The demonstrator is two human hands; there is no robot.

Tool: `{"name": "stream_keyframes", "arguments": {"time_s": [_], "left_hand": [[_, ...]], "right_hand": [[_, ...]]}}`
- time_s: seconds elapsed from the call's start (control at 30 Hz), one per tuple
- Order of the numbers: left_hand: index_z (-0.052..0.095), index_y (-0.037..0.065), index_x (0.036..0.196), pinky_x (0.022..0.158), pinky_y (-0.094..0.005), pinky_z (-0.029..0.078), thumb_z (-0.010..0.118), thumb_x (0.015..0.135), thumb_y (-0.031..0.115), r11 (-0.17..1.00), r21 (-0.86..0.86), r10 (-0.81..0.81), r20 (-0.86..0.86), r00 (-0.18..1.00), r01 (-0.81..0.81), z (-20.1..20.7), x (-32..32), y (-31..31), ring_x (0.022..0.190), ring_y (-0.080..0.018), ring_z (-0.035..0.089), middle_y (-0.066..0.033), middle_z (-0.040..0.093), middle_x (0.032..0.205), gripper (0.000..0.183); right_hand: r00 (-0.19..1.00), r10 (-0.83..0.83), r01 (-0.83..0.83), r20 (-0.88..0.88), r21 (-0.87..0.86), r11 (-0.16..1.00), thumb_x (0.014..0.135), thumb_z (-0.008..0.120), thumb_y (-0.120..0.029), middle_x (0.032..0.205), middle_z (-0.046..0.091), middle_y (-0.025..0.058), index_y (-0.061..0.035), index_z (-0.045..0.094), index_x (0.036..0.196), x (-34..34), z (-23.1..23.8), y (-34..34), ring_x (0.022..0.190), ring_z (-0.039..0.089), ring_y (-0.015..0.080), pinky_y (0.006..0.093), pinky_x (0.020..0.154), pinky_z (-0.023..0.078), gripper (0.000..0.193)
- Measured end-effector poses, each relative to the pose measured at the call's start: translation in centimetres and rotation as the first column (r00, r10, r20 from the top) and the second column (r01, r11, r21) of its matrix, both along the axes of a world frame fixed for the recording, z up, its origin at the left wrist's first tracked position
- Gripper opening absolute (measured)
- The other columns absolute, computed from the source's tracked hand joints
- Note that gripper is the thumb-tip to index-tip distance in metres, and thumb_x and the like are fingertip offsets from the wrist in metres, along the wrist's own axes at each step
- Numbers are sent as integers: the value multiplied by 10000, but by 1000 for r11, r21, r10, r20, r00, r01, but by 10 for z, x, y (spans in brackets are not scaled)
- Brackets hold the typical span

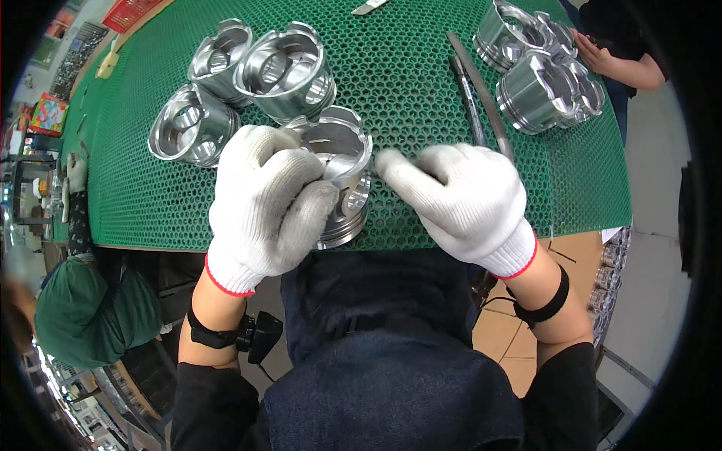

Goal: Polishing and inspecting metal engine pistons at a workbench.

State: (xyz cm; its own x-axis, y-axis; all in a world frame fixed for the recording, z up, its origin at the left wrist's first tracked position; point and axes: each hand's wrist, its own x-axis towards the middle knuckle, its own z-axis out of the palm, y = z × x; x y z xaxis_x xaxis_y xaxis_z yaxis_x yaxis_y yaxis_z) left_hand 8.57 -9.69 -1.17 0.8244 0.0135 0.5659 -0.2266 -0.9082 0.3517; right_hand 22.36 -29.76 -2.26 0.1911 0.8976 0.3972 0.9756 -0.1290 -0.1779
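Observation:
A silvery metal piston (347,169) stands open side up near the table's front edge. My left hand (267,199), in a white knitted glove, is closed on its left side and hides part of the rim. To its right, my right hand (466,195), gloved alike, hovers apart from the piston. Its fingers are curled, with thumb and forefinger toward the piston; whether they hold anything small is hidden. Beyond my left hand stand more pistons: one at the left (194,124), one behind (219,60) and one nearer the middle (289,75).
Green perforated matting (398,83) covers the table. Beyond my right hand lie a long flat metal strip (481,94) and a dark pen-like tool (468,101). Several pistons (538,90) stand at far right, by another person's hand (593,52). Someone in green (98,312) is at left.

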Motion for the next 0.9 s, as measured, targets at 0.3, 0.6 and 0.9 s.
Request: {"name": "stream_keyframes", "arguments": {"time_s": [0.3, 0.6, 0.9], "left_hand": [[641, 97, 890, 794, -426, 456, 781, 571, 160, 979, 206, 30, -197, 980, 11, -5, -39, -48, 828, -268, 541, -26, 541, 843, 353], [660, 30, 964, 824, -404, 477, 738, 699, 171, 960, -136, -266, -191, 945, 243, -3, -48, -14, 926, -261, 602, -73, 612, 982, 309], [625, 33, 1188, 947, -389, 488, 743, 810, 238, 958, -252, -228, -381, 896, 137, -28, -3, 43, 1125, -341, 594, -172, 590, 1240, 446]], "right_hand": [[-17, -494, -144, -870, -486, 862, 950, 549, -196, 778, 600, 48, -83, 640, 1172, -28, 3, -20, 568, 623, 144, 284, 526, 529, 266], [-753, -296, -72, -588, -373, 925, 993, 462, -207, 680, 545, 16, -29, 507, 1242, -32, 11, -30, 440, 488, 96, 214, 359, 405, 309], [-325, -110, 71, -939, -140, 988, 918, 550, -394, 658, 618, 68, 30, 650, 1007, -45, -24, -88, 441, 456, 85, 219, 406, 351, 444]]}}
